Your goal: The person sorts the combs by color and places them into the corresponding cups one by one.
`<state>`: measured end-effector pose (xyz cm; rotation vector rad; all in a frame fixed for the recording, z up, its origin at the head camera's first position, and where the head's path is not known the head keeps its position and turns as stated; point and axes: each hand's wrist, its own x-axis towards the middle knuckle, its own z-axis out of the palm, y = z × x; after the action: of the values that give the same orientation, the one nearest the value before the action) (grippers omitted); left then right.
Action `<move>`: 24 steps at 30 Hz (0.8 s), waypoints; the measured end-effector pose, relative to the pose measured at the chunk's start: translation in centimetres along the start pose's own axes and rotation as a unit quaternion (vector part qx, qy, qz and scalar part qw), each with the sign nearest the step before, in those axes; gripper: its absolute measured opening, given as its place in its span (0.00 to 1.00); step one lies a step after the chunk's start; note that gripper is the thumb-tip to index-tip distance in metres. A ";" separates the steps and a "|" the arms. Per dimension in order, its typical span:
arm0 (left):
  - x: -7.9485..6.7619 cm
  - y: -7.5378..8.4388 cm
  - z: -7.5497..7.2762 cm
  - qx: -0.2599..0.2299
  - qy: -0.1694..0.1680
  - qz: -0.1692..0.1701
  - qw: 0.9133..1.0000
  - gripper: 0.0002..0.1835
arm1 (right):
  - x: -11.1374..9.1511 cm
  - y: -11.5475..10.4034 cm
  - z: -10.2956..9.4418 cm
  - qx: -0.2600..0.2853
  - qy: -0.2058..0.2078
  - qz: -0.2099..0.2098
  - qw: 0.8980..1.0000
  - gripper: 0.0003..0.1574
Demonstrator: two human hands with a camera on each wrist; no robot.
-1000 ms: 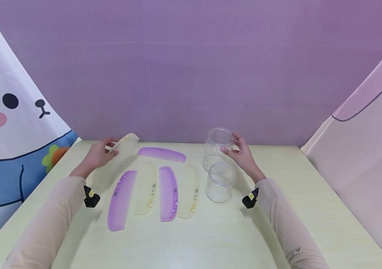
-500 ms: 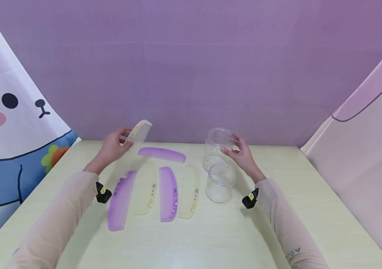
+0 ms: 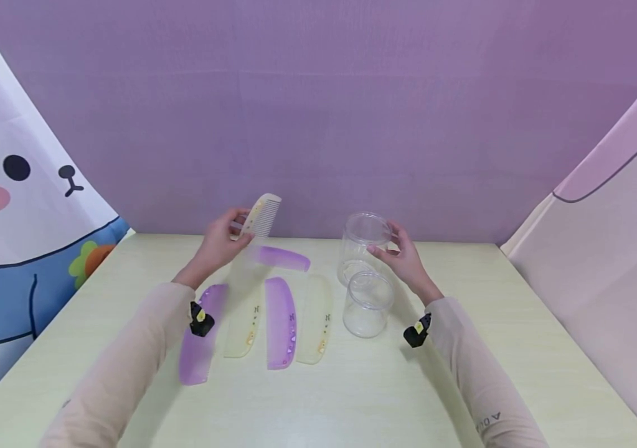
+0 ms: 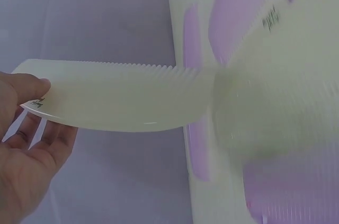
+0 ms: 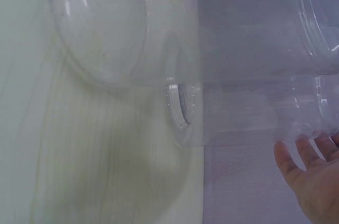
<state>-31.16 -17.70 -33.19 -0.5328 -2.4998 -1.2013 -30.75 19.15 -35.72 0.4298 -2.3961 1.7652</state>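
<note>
Head view: left hand (image 3: 220, 242) pinches a cream comb (image 3: 263, 216), raised and tilted, its teeth facing right. Next, a purple comb (image 3: 284, 258) lies on the table (image 3: 318, 404); farther right, a short clear jar (image 3: 368, 308) stands before a taller clear jar (image 3: 362, 246), right hand (image 3: 406, 260) clamped round the latter's right side.

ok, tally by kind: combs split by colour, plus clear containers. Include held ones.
Purple combs: 3
Pale yellow combs: 3, one in the left hand
Clear containers: 2, one held by the right hand
Total: 8
</note>
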 end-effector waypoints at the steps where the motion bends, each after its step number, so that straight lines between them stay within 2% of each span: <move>1: 0.1 0.2 0.3 -0.007 -0.001 -0.001 1.000 0.24 | 0.0 0.0 0.0 0.000 0.000 0.000 1.000 0.49; 11: 1.4 2.6 3.0 -0.061 -0.002 0.003 0.998 0.22 | 0.0 -0.2 0.1 -0.003 -0.001 0.002 1.000 0.49; 19: 2.7 4.5 4.5 -0.110 0.004 0.021 0.994 0.21 | 0.0 0.0 0.1 -0.005 0.000 0.000 1.000 0.48; 24: 3.5 5.7 5.2 -0.121 0.013 0.032 0.992 0.19 | 0.0 0.1 0.1 -0.006 0.000 0.000 1.000 0.48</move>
<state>-32.25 -9.57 -30.91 -0.6486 -2.3108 -1.4844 -30.80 19.08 -35.81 0.4285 -2.4063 1.7488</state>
